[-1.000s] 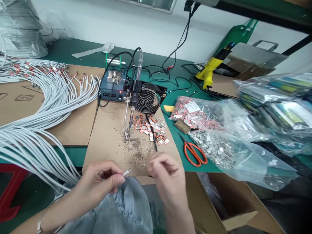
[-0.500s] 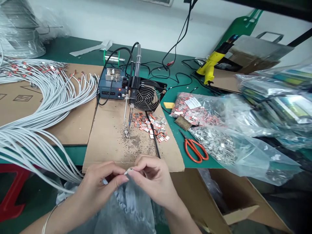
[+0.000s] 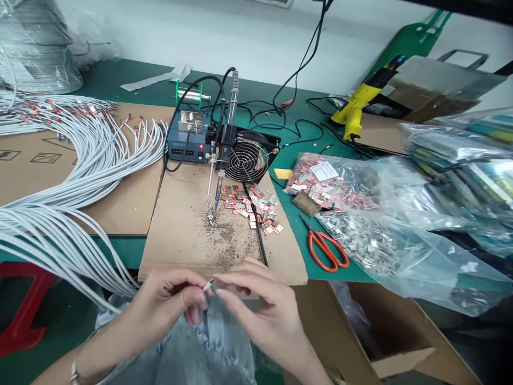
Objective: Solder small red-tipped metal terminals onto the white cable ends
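Lower centre of frame: left hand (image 3: 170, 299) pinched shut on cable end (image 3: 208, 284), tip raised clear for fitting. Right hand (image 3: 256, 305), fingertips closed at that tip; held part too small to tell. Soldering iron (image 3: 224, 149) upper centre, connector pieces (image 3: 252, 206) beside it within reach.

Bright, even light falls on my worktop (image 3: 120, 80) from above, with only soft shadows. The plastic bags (image 3: 401, 235) at my right throw white glare. Wide-lens bending curves the edges, and the far right corner goes dark and smeared.
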`<action>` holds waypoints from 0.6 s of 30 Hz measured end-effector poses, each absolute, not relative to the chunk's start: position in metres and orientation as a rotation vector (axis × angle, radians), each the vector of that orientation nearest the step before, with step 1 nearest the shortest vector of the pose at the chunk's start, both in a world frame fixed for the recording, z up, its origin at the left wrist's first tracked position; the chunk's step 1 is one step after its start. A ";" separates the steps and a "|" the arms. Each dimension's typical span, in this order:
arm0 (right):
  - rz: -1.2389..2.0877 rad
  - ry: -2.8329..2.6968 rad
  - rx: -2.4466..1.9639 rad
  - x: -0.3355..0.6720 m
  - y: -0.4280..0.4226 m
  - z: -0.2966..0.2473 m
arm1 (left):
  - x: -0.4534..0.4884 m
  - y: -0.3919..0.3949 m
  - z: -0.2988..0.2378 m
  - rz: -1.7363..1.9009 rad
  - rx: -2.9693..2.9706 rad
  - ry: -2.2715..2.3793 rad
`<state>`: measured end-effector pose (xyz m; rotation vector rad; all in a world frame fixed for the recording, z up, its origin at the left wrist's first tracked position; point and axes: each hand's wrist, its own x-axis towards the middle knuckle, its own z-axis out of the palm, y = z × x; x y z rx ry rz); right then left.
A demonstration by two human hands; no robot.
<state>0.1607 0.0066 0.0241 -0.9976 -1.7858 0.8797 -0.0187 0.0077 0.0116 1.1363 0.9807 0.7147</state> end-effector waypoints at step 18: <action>1.788 -0.985 -0.839 0.144 0.020 -0.005 | -0.023 0.013 0.005 0.939 1.905 0.998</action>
